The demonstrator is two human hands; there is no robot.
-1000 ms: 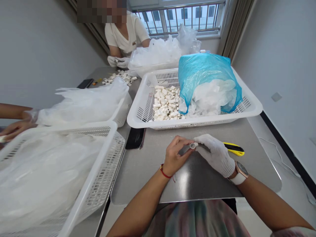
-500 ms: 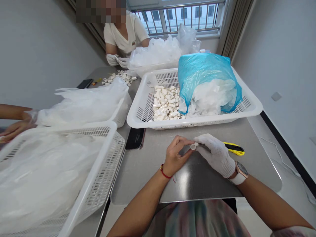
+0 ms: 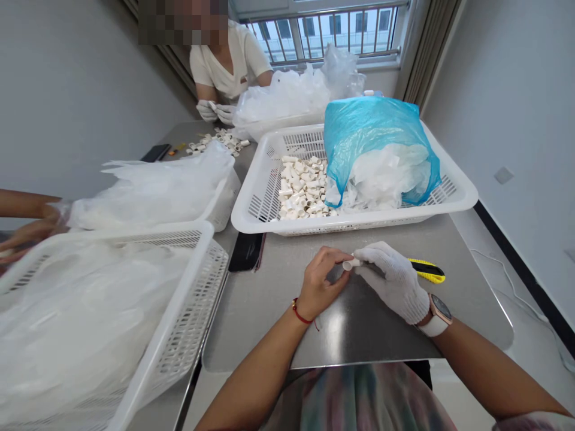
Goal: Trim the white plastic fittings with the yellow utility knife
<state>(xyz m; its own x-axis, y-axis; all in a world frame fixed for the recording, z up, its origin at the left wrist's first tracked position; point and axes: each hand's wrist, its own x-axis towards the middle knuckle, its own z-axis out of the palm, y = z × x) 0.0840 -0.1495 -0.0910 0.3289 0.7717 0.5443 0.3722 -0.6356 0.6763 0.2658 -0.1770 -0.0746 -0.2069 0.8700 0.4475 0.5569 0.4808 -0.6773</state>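
Note:
Between my two hands, above the near part of the steel table (image 3: 251, 323), is a short white plastic pipe fitting (image 3: 351, 264), its round opening turned toward me. My bare left hand (image 3: 324, 276) pinches its left end with thumb and fingertips. In a white knit glove, my right hand (image 3: 392, 281) grips the other end, its fingers covering part of the piece. A yellow and black utility knife (image 3: 427, 270) lies just right of the gloved hand. Beyond my hands, many similar fittings (image 3: 303, 187) are heaped in a white plastic basket (image 3: 359, 224).
A blue plastic bag (image 3: 372, 117) of white film fills the basket's right side. Bag-filled baskets (image 3: 204, 239) stand at left, beside a dark phone (image 3: 245, 251). A gloved co-worker (image 3: 229, 66) sits across, near loose fittings (image 3: 220, 140); another person's hands (image 3: 31, 233) show at far left.
The fitting has turned slightly between my fingers, showing more of its side and shifting a little left. Both forearms stay in place.

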